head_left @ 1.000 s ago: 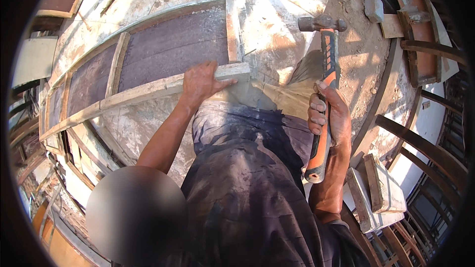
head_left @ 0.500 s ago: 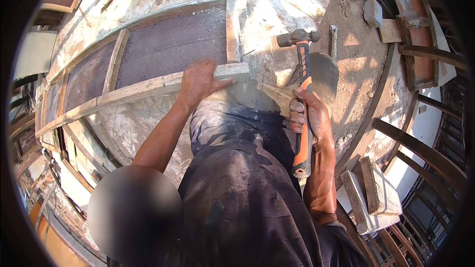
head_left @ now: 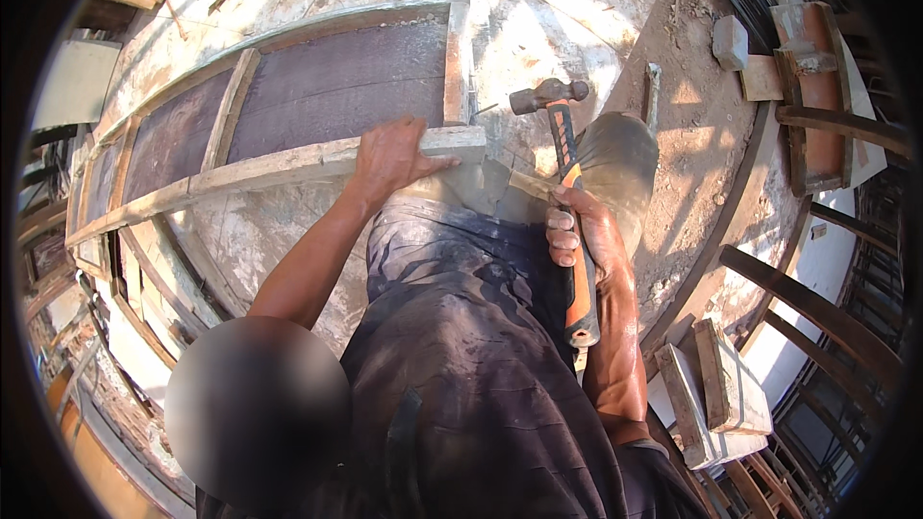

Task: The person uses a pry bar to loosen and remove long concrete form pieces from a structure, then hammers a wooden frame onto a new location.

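Observation:
My right hand is wrapped round the orange-and-black handle of a ball-peen hammer. Its dark steel head is raised just right of the corner of a long wooden-framed panel, not touching it. The panel has dark board between pale timber rails and cross-pieces. Over the near rail, close to its right end, my left hand grips the wood, fingers across the top and thumb stretched along it. A thin nail appears to stick out of the right end piece.
Several dark timbers jut in from the right. Pale wooden blocks are stacked at the lower right, and a white block lies farther off. Dirt and debris cover the floor to the right. A round blur hides the lower left.
The hammer and my right hand have moved left, bringing the head nearer the panel's corner and slightly lower. My left hand keeps its hold on the rail.

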The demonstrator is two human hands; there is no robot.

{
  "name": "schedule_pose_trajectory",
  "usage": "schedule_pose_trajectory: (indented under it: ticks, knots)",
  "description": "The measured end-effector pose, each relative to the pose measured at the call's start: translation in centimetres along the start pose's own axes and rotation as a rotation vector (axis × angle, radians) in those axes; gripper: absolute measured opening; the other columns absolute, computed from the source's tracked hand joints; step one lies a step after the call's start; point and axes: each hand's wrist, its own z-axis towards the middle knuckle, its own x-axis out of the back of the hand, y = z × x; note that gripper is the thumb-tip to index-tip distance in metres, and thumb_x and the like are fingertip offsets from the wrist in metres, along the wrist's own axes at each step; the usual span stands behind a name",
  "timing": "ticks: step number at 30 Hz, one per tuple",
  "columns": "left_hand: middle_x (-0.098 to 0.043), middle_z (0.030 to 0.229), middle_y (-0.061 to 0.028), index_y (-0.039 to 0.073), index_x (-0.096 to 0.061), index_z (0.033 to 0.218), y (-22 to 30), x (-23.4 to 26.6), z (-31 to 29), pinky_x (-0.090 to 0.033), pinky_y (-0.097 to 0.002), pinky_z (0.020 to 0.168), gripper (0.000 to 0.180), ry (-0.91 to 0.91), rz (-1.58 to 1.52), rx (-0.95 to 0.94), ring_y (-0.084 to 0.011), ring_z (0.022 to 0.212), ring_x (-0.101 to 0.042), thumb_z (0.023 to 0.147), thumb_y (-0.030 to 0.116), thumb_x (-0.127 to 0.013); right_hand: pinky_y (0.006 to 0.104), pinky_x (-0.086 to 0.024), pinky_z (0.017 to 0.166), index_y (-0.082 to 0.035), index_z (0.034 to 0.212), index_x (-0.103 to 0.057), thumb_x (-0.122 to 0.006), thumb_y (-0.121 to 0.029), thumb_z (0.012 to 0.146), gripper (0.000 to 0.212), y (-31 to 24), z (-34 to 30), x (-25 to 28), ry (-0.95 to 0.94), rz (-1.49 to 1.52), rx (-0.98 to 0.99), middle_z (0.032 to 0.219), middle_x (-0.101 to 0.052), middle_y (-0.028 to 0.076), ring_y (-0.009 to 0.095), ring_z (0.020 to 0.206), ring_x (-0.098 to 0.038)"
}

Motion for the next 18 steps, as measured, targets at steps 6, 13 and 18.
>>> schedule_pose_trajectory:
  ticks: [6, 13, 18]
  knots:
    - [-0.070, 0.086, -0.0165, 0.002, -0.070, 0.088, -0.9, 0.2, -0.2, -0.057, -0.0466, 0.072, 0.078, 0.008, 0.014, 0.018, -0.0338, 0.081, -0.072, 0.071, 0.078, -0.074, 0.0247, -0.036, 0.034, -0.015, 0.095, -0.051, -0.053, -0.028, 0.106, 0.018, -4.4, -5.8, -1.2, 0.093, 0.075, 0.466, 0.066, -0.038, -0.007, 0.005, 0.043, -0.040]
    - [-0.070, 0.085, -0.0169, 0.003, -0.069, 0.091, -1.0, -0.1, -0.2, -0.054, -0.0501, 0.073, 0.079, 0.004, -0.005, 0.031, -0.0369, 0.084, -0.071, 0.072, 0.080, -0.073, 0.0297, -0.041, 0.041, -0.015, 0.094, -0.046, -0.061, -0.029, 0.098, 0.021, 0.4, -2.4, -4.4, 0.198, 0.070, 0.347, 0.066, -0.043, -0.003, 0.010, 0.046, -0.043]
    - [-0.070, 0.090, -0.0162, 0.002, -0.072, 0.095, -0.3, 0.4, 0.4, -0.056, -0.0488, 0.079, 0.082, -0.088, 0.008, 0.054, -0.0361, 0.087, -0.071, 0.071, 0.081, -0.073, 0.0287, -0.036, 0.040, -0.013, 0.099, -0.044, -0.058, -0.021, 0.097, 0.016, 2.0, 2.3, 0.1, -0.030, 0.138, -0.016, 0.065, -0.044, -0.003, 0.009, 0.046, -0.041]
